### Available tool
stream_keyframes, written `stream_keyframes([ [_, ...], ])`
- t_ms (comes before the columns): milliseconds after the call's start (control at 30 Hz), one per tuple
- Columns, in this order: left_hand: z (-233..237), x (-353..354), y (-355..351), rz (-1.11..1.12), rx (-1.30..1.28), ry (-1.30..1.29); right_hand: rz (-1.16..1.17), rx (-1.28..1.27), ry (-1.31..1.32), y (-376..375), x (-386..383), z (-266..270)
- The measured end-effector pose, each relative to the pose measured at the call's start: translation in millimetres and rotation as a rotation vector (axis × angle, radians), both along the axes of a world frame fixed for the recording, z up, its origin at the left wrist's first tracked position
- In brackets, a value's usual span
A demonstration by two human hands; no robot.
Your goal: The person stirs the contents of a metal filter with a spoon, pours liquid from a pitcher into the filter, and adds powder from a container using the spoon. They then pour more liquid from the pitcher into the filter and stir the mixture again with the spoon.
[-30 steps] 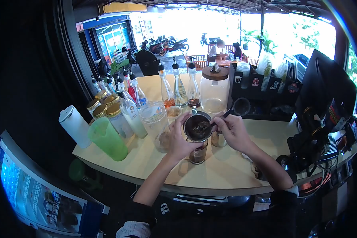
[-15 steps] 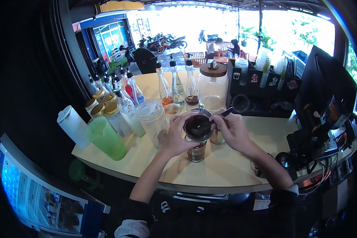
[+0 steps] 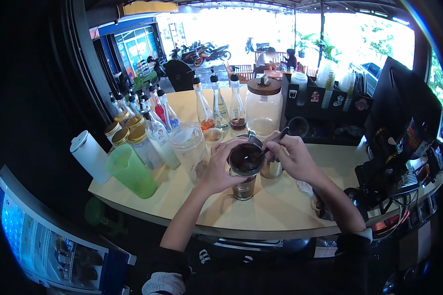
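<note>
Left hand (image 3: 220, 169) grip clasped the metal filter cup (image 3: 246, 160) over a partly filled glass (image 3: 243, 191) near the surface (image 3: 280, 211) front edge, right hand (image 3: 291, 158) grip pinched a spoon (image 3: 272, 143) in dark brew; likely midway, more to drain.

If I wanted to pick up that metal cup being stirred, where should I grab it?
Probably its round side wall, from the left, where the left hand wraps the metal cup. The spoon in the right hand fills its open top, and a glass sits under it.
</note>
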State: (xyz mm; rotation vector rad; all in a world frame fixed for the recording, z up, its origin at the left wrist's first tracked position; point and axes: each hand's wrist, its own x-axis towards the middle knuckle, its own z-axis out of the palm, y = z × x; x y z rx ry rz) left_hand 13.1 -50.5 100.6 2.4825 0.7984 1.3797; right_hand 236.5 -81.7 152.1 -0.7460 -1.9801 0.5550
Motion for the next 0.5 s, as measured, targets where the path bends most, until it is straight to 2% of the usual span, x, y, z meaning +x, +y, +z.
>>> stream_keyframes([
  [133,-1.1,0.5,-1.4,-0.027,-0.021,-0.019,-0.047,-0.108,0.093,-8.5,-9.3,1.3],
  [300,1.1,-0.9,-3.7,-0.019,-0.010,-0.012,-0.161,-0.039,0.073,-8.4,-9.9,1.2],
  [400,2.3,-1.1,-5.3,-0.003,-0.023,-0.006,-0.109,0.007,0.180,-11.2,-14.6,0.9],
  [500,3.9,-1.8,-5.9,-0.014,-0.007,-0.012,-0.100,0.048,0.076,-22.8,-19.1,0.7],
])
